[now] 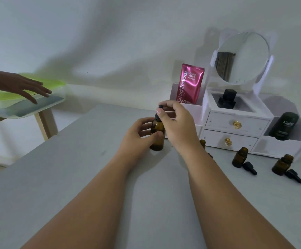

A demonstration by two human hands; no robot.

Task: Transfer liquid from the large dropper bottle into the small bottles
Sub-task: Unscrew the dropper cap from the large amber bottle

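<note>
Head view: the large dropper bottle (157, 135) stands upright on the grey worktop (74, 177), a little beyond centre toward 12 o'clock. The left hand (137, 135) wraps it from 9 o'clock, its fingers (144, 123) curled round the amber body with the thumb across the front. This looks like a bracing hold, so the bottle neither turns nor tips while its top is worked.

The right hand (178, 124) is on the 3 o'clock side. Its fingertips pinch the black dropper cap (158, 116) at the neck, and the rubber bulb pokes up above them. Whether the cap is loosened cannot be told.

Toward 3 to 4 o'clock, two small bottles (239, 157) stand open, well apart from the large one. Each has its loose cap (250, 168) lying just beside it, apparently set ready so a filled dropper can go straight over. A third small bottle (202, 143) peeks out behind the right forearm.

At 2 o'clock sits a white organiser (236, 123) with a mirror. At 9 o'clock another person's hand (29, 88) rests flat on a green-lidded box (56, 83) on a separate table.
</note>
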